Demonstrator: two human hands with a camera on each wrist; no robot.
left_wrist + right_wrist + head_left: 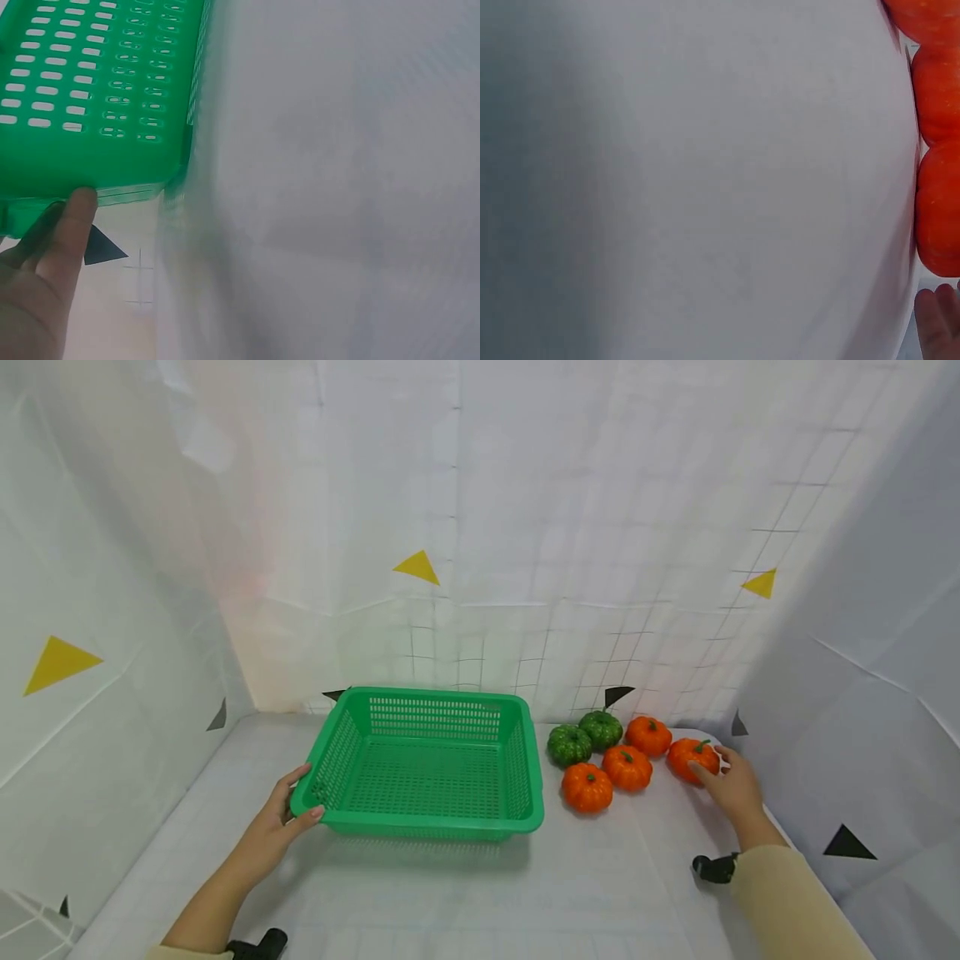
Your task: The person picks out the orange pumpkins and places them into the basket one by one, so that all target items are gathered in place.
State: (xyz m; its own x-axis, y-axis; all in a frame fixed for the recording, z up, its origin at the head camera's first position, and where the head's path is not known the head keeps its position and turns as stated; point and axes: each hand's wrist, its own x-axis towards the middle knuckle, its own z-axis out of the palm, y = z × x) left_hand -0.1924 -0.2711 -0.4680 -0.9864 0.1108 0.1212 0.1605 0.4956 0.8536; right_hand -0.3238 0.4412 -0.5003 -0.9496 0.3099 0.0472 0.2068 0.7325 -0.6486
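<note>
A green perforated plastic basket [420, 824] stands on the white surface, with nothing inside it. My left hand [270, 831] grips its near left corner, the thumb over the front rim and the fingers along the left side. In the left wrist view those fingers [71, 232] reach up against the basket wall [82, 161]. Far to the right, my right hand [737, 789] holds the rightmost small orange pumpkin [686, 762], thumb in front and fingers at its right side. The right wrist view catches only fingertips [930, 319] below a row of orange pumpkins [939, 214].
Between basket and right hand sit three more orange pumpkins [627, 768] and two dark green ones [569, 746], close together. White sheeting [480, 527] with yellow and black triangles encloses the white tabletop [420, 902] at the back and both sides.
</note>
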